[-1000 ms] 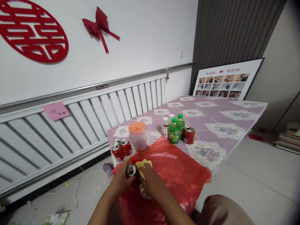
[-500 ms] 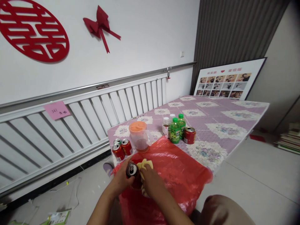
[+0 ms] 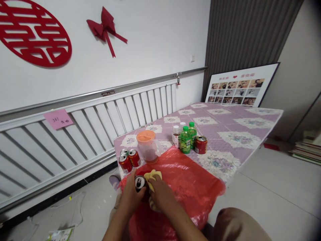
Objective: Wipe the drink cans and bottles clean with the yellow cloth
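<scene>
My left hand (image 3: 130, 193) is closed around an opened drink can (image 3: 139, 182), its top facing up toward me. A yellow cloth (image 3: 153, 174) is bunched in my right hand (image 3: 160, 194) and touches the can's right side. Both hands are over a red plastic sheet or bag (image 3: 185, 184) that covers the near end of the table and hangs over its edge. Just beyond my left hand, red cans (image 3: 125, 164) stand grouped with a green-topped one behind. Beside them is a clear pitcher (image 3: 147, 150) with an orange lid and a little amber liquid.
Green-capped bottles (image 3: 185, 142), a white-capped bottle (image 3: 176, 137) and a red can (image 3: 201, 145) stand mid-table on the flowered tablecloth (image 3: 240, 123). A white radiator (image 3: 100, 124) runs along the wall at the left. A photo board (image 3: 240, 85) leans behind the table.
The can in my left hand has tilted slightly and shifted a little. My right hand stays beside it with the cloth. The whole view has moved slightly.
</scene>
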The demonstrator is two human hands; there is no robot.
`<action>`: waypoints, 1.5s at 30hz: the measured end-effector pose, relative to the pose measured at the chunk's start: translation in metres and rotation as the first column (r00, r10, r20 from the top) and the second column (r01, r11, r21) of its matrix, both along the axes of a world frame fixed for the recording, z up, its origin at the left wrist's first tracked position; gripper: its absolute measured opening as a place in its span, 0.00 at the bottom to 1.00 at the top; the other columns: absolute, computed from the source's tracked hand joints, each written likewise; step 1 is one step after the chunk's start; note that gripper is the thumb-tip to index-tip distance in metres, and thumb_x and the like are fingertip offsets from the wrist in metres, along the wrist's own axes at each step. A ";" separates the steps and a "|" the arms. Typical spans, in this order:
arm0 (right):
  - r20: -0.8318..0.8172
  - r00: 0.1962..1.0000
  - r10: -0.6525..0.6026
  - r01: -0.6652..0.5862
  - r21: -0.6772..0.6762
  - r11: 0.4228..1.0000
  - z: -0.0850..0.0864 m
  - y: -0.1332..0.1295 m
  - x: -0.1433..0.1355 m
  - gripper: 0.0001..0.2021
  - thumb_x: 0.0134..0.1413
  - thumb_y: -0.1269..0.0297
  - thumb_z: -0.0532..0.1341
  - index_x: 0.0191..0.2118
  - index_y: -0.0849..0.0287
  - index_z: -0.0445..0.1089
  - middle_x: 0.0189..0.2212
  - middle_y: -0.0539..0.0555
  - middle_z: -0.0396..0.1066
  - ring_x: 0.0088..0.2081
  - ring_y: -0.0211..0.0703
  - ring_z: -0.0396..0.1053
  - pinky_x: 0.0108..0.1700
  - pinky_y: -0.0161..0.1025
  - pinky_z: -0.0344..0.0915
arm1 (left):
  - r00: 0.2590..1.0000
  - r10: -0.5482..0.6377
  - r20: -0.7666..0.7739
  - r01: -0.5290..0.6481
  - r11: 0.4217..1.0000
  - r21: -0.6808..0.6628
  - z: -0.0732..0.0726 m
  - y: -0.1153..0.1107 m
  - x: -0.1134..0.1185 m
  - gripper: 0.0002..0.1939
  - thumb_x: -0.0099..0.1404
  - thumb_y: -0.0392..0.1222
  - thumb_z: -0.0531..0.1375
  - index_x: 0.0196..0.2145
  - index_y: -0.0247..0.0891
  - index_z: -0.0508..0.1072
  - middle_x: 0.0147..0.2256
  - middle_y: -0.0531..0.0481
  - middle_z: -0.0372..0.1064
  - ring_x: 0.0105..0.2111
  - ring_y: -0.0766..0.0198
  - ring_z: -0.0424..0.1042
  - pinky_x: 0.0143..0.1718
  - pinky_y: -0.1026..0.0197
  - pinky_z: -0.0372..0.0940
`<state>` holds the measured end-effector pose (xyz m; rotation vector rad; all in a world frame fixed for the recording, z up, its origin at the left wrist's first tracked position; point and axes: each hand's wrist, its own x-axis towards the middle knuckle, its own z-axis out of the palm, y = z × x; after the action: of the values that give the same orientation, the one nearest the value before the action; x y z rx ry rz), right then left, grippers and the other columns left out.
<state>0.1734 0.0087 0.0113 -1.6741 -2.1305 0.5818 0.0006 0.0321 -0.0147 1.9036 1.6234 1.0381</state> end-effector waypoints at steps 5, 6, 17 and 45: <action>-0.044 0.999 0.006 -0.005 0.029 1.000 0.013 0.005 0.000 0.31 0.52 0.74 0.56 0.63 0.52 0.64 0.67 0.57 0.58 0.58 0.49 0.64 0.58 0.42 0.60 | 0.996 -0.079 0.052 0.082 0.995 -0.061 0.002 0.001 -0.009 0.44 0.54 0.34 0.63 0.68 0.39 0.54 0.64 0.38 0.63 0.64 0.50 0.65 0.65 0.48 0.60; -0.044 0.999 0.007 -0.006 0.025 1.000 0.013 0.005 -0.001 0.31 0.52 0.74 0.56 0.64 0.52 0.64 0.66 0.57 0.58 0.58 0.50 0.64 0.58 0.42 0.59 | 0.994 -0.095 0.062 0.099 0.993 -0.071 0.003 0.000 -0.010 0.45 0.55 0.34 0.62 0.68 0.39 0.54 0.64 0.39 0.64 0.63 0.51 0.66 0.65 0.49 0.60; -0.029 1.000 0.002 -0.002 -0.014 1.000 0.002 0.000 -0.001 0.22 0.57 0.73 0.55 0.56 0.53 0.71 0.58 0.59 0.68 0.51 0.49 0.69 0.50 0.41 0.63 | 0.978 -0.165 0.124 0.181 0.975 -0.128 0.018 -0.003 -0.010 0.44 0.52 0.31 0.60 0.67 0.36 0.55 0.58 0.39 0.69 0.59 0.50 0.69 0.64 0.47 0.60; 0.081 0.996 -0.037 0.040 -0.037 0.999 -0.006 0.001 -0.006 0.14 0.58 0.70 0.59 0.48 0.52 0.74 0.51 0.57 0.71 0.45 0.48 0.71 0.44 0.40 0.65 | 1.000 0.000 0.013 0.000 1.000 -0.016 0.004 -0.007 -0.003 0.43 0.54 0.41 0.66 0.66 0.35 0.57 0.64 0.34 0.62 0.66 0.42 0.60 0.67 0.40 0.55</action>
<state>0.1677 0.0092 0.0057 -1.7834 -2.1499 0.5573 -0.0028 0.0248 -0.0105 1.8824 1.6194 1.0323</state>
